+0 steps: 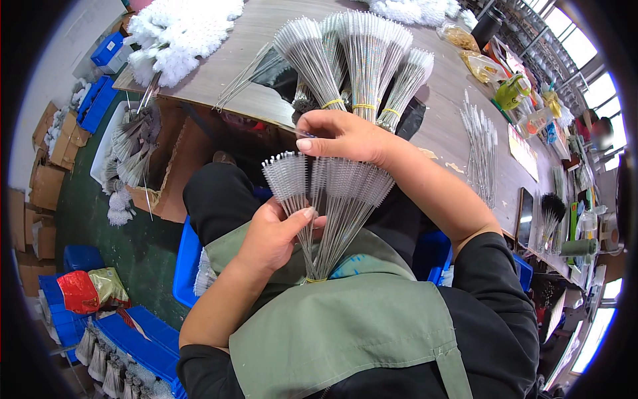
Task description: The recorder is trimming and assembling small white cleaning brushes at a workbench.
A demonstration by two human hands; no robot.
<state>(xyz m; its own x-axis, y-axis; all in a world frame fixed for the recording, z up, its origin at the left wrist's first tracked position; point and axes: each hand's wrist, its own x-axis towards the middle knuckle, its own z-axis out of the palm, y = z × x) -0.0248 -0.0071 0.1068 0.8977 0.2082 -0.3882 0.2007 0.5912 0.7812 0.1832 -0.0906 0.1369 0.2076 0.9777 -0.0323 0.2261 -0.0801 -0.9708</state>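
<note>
In my lap stands a bundle of thin wire brushes [352, 193] with white bristle heads up, tied near the lower end by a yellow band [316, 280]. My left hand [272, 233] is closed around part of these brushes at the left, thumb across the wires, holding them slightly apart from the rest. Above the bristle tips is my right hand [345, 138], thumb and forefinger brought together. A thin sliver shows by its fingertips, too small to make out. The green apron [332, 332] lies under the bundle.
More banded brush bundles [372, 60] stand on the table [266, 26] ahead. Loose brushes [478, 153] lie to the right, near a phone [525, 211] and a yellow-green bottle [510, 93]. A white bristle pile [179, 36] sits far left. Blue bins [186, 266] flank my legs.
</note>
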